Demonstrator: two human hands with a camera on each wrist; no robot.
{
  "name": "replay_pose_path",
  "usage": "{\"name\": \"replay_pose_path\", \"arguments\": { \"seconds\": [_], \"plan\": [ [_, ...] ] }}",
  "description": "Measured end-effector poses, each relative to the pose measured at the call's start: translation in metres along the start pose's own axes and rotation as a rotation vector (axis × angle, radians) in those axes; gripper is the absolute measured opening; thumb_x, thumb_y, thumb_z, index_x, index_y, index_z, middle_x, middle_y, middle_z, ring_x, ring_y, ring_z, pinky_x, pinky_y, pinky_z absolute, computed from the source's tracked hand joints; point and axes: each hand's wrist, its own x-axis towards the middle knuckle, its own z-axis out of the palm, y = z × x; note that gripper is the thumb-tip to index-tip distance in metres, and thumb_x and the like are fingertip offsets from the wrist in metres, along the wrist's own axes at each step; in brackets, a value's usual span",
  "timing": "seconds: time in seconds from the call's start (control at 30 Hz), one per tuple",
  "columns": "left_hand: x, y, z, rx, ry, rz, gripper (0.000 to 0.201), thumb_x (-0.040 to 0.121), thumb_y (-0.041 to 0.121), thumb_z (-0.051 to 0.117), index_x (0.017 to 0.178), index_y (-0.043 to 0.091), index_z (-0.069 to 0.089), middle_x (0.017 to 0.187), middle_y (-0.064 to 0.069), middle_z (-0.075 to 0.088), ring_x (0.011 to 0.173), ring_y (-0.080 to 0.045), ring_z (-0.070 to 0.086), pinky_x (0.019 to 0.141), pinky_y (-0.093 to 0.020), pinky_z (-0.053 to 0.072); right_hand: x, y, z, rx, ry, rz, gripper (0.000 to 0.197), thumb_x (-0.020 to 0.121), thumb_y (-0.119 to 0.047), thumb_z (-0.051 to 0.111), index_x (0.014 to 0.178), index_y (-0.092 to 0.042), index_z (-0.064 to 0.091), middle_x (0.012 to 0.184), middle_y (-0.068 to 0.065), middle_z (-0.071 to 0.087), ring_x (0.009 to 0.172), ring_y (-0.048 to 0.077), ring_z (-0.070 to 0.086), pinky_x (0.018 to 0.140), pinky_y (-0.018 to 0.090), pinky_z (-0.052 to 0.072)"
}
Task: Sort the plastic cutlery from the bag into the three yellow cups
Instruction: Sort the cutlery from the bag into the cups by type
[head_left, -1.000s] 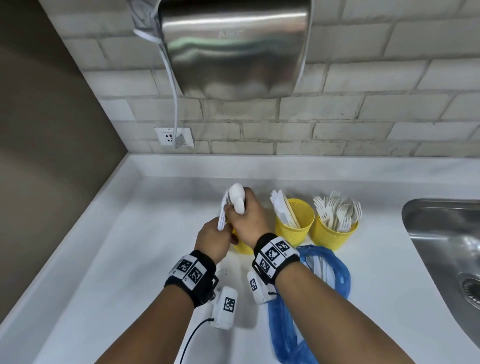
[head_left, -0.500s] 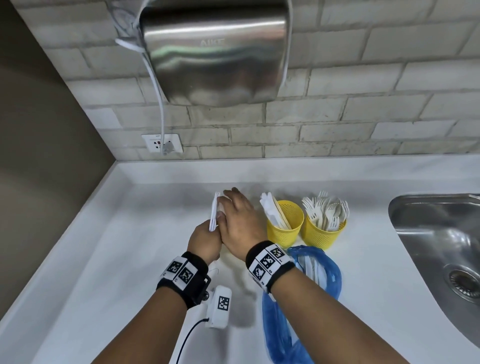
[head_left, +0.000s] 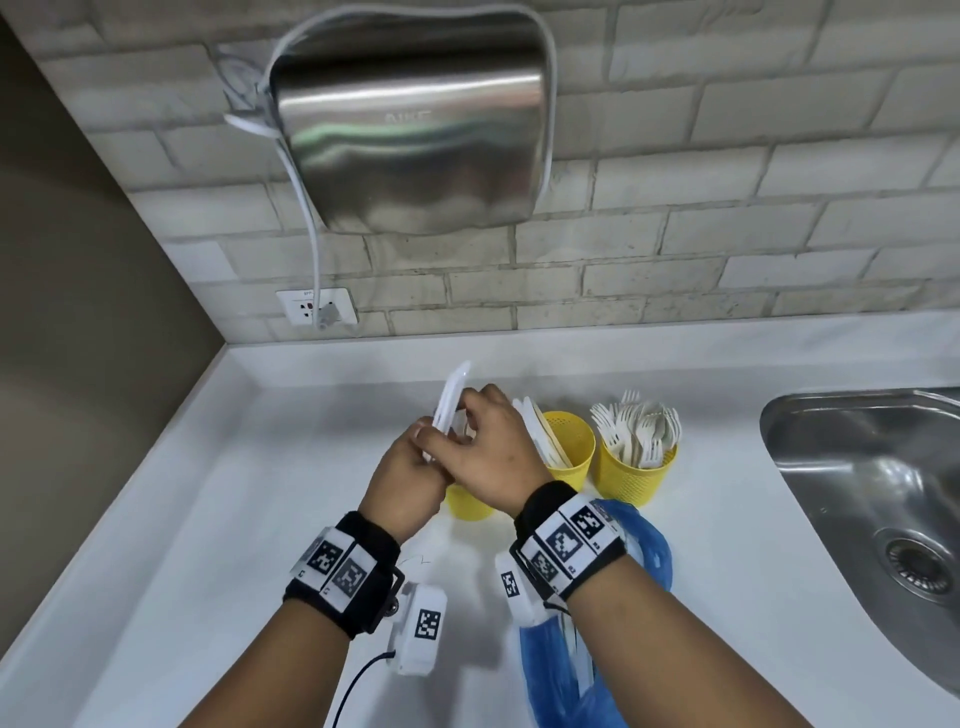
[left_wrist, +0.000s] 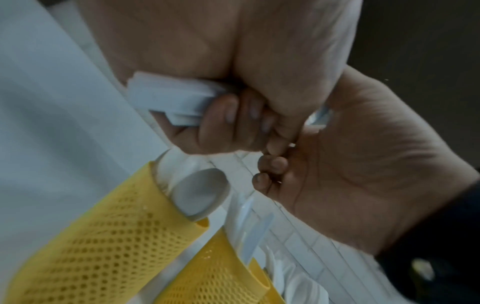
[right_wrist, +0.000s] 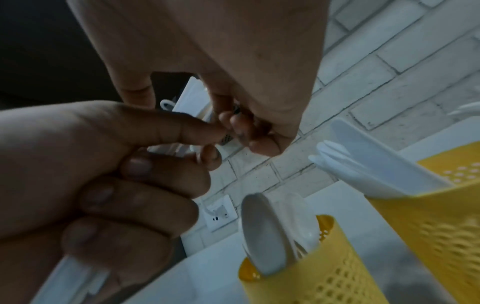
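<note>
My left hand (head_left: 415, 457) grips a bundle of white plastic cutlery (head_left: 451, 402) upright by its handles (left_wrist: 168, 102), above the left yellow cup (head_left: 467, 503). That cup is mostly hidden under my hands and holds spoons (right_wrist: 262, 232). My right hand (head_left: 465, 418) has thumb and fingers curled onto one piece of the bundle; which kind is unclear. The middle yellow cup (head_left: 571, 457) holds knives (head_left: 537, 436). The right yellow cup (head_left: 636, 475) is full of forks (head_left: 641, 426). The blue bag (head_left: 647, 551) lies under my right forearm.
A steel sink (head_left: 872, 483) is sunk into the white counter (head_left: 234, 519) on the right. A wall socket (head_left: 317, 306) and a steel hand dryer (head_left: 415, 124) hang on the brick wall behind. A grey wall closes the left side.
A second ago my right hand held a spoon over the left cup. It then lowered over the cup, the spoon left it, and it has come back to the bundle.
</note>
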Motion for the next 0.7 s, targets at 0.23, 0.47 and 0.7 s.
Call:
{"name": "replay_pose_path", "arguments": {
  "seconds": [0.23, 0.47, 0.7],
  "plan": [
    [-0.007, 0.017, 0.011, 0.094, -0.106, 0.148, 0.02, 0.093, 0.012, 0.06, 0.106, 0.027, 0.064, 0.065, 0.024, 0.064, 0.052, 0.005, 0.053, 0.051, -0.011, 0.038, 0.003, -0.003, -0.025, 0.119, 0.07, 0.078, 0.031, 0.089, -0.027, 0.063, 0.067, -0.005, 0.061, 0.066, 0.009, 0.07, 0.067, 0.026, 0.067, 0.067, 0.044, 0.056],
    [-0.008, 0.022, 0.011, -0.32, -0.129, 0.02, 0.021, 0.104, 0.026, 0.053, 0.1, 0.008, 0.063, 0.065, -0.015, 0.047, 0.041, -0.012, 0.03, 0.042, -0.02, 0.021, -0.001, -0.003, -0.054, 0.252, 0.219, 0.158, 0.036, 0.097, -0.026, 0.061, 0.076, 0.004, 0.065, 0.056, 0.002, 0.055, 0.049, 0.012, 0.049, 0.049, 0.022, 0.038],
    [-0.009, 0.023, 0.026, -0.553, -0.142, -0.041, 0.017, 0.101, 0.023, 0.059, 0.095, 0.011, 0.068, 0.077, -0.012, 0.059, 0.043, -0.015, 0.031, 0.045, -0.02, 0.014, -0.009, -0.008, -0.069, 0.297, 0.091, 0.184, 0.033, 0.094, -0.023, 0.06, 0.069, -0.005, 0.071, 0.047, -0.004, 0.058, 0.042, 0.007, 0.051, 0.054, 0.024, 0.04]
  ]
}}
